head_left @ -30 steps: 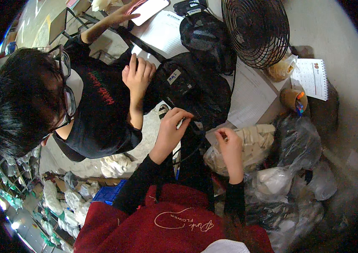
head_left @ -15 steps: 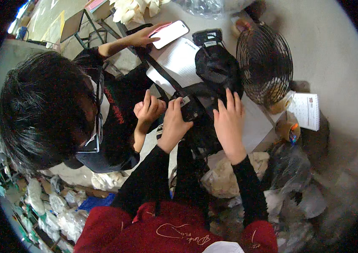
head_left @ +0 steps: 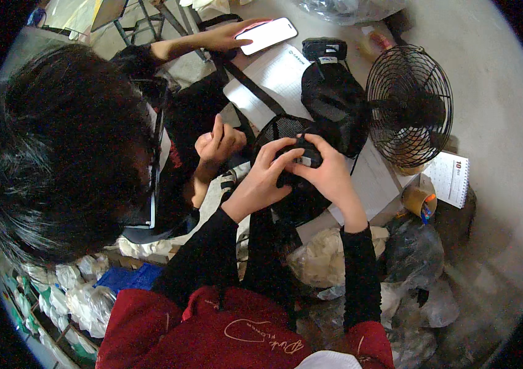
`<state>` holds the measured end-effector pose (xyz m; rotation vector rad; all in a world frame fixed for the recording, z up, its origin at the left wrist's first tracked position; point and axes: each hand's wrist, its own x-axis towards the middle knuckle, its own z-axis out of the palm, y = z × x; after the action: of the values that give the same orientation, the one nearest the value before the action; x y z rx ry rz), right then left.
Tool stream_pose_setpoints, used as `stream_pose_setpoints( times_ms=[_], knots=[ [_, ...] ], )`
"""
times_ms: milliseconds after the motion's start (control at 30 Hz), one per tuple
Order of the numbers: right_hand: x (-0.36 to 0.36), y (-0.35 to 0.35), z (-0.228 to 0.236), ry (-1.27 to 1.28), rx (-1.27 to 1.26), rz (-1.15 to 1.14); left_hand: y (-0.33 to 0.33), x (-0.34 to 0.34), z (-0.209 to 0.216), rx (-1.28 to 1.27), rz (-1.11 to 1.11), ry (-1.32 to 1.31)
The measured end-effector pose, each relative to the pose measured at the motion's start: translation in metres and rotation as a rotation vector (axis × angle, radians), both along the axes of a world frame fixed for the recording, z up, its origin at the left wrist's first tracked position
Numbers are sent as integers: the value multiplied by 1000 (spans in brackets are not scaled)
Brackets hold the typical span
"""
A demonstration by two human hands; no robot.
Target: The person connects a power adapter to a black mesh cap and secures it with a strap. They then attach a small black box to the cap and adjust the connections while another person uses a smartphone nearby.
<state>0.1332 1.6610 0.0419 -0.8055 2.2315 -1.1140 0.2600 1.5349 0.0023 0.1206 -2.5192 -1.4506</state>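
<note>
Between my hands is a small black box-like device (head_left: 311,155) with a white label. My left hand (head_left: 261,182) closes on it from the left, and my right hand (head_left: 330,175) grips it from the right. Around and below it lies a black mesh piece (head_left: 281,126) with a strap running up to the left; the fingers hide part of it. Just beyond, a black cap-like item (head_left: 333,92) lies next to a similar black box (head_left: 325,49) with a label. A lined white sheet (head_left: 267,80) is under the strap.
At the left sits a co-worker (head_left: 58,154), one hand holding a phone (head_left: 266,35) with a white screen. A black wire-cage fan (head_left: 409,104) stands at right, near a spiral calendar (head_left: 449,178) and a pen cup (head_left: 418,200). Plastic bags (head_left: 418,246) lie nearer me.
My right hand has come in from the right to meet my left on the black device. The device is raised between them. The view has shifted slightly.
</note>
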Motion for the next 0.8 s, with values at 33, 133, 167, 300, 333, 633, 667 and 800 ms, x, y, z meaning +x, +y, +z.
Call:
stream_pose_setpoints(
  times_ms=[33,133,167,300,333,633,667,800],
  knots=[
    [2,2,4,-49,77,-34,1,0,3,-1,16,33],
    [15,10,22,190,32,-245,10,3,16,385,126,-55],
    [20,14,28,232,56,-314,15,5,21,573,168,-114],
    [37,23,41,309,-71,-372,26,-1,39,489,52,-230],
    [41,27,40,237,-121,-313,24,-4,41,457,57,-200],
    [138,71,-60,-539,-347,-587,-24,2,74,465,-94,-291],
    [144,77,-71,-652,-200,-566,-28,0,79,356,-210,-230],
    [158,93,-94,-438,-138,-682,-28,-14,88,-120,-535,-136]
  ],
)
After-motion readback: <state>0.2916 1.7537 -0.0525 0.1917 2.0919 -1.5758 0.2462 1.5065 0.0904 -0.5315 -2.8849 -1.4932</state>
